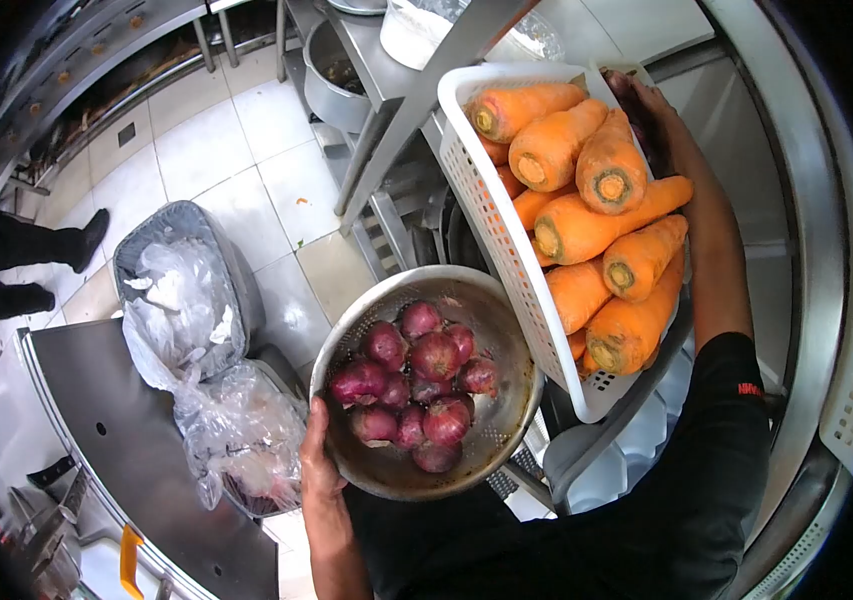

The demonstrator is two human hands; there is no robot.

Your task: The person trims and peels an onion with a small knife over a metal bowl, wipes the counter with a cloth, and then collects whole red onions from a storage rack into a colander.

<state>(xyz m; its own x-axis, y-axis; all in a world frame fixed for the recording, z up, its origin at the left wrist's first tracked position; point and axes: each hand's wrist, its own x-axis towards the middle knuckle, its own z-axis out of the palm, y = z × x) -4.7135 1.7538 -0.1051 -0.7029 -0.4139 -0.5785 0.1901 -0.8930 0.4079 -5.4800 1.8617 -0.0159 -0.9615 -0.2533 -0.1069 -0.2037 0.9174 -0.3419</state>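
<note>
My left hand (pixel 318 455) grips the rim of a round metal colander (pixel 346 340) at its lower left, the thumb along the outside. Several red onions (pixel 434 356) lie in the colander. To the right stands a white perforated plastic basket (pixel 506 240) heaped with large carrots (pixel 578 225). My right hand (pixel 643 110) reaches to the basket's far right edge, beside the carrots; its fingers are partly hidden in shadow. The colander's right side is close against the basket.
Bins lined with plastic bags (pixel 186 290) stand at the left on the tiled floor (pixel 246 180). A metal counter (pixel 126 400) is at the lower left, with a knife and a yellow handle. Another person's legs (pixel 26 245) show at the far left. A pot (pixel 334 85) sits on a metal rack.
</note>
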